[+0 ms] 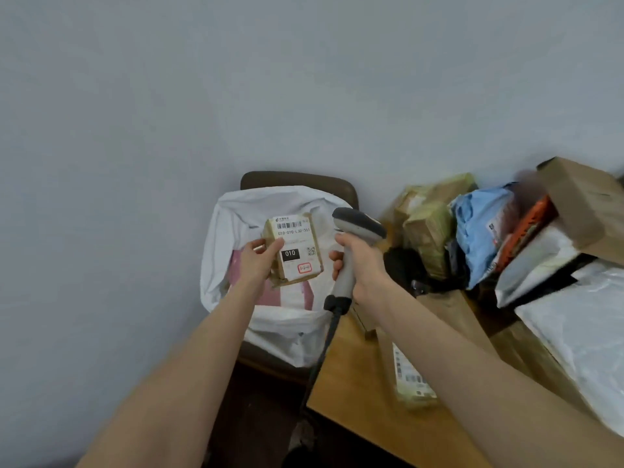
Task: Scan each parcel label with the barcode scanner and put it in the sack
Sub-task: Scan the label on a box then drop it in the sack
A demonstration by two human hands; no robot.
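While the left hand (261,261) pinches a small brown cardboard parcel (293,251) by its left edge, thumb on the face and fingers behind, the right hand (363,265) is wrapped tightly around the pale handle of the barcode scanner (358,224). The parcel hangs in the air above the open mouth of the white sack (270,204), its white label turned up to the camera (a barcode at the top, "010" in a black block, a small square code, a red-outlined stamp lower down). The scanner's grey head sits just right of the parcel's upper right corner, near it but apart, its narrow end turned left toward the label. A dark cable (326,342) drops from the base of the handle past the left edge of the wooden tabletop (351,393).

The sack is draped over a brown chair (297,179) that stands against the grey wall, just off the tabletop's left edge. Pink packets (273,293) lie inside it.

Near the tabletop's left edge lies a narrow labelled parcel (410,376), blurred. Along the far edge is a heap: tape-wrapped brown parcels (429,228), a blue mailer bag (483,231) and a tilted cardboard box (584,204) on top. White poly mailers (580,325) lie toward the right edge.
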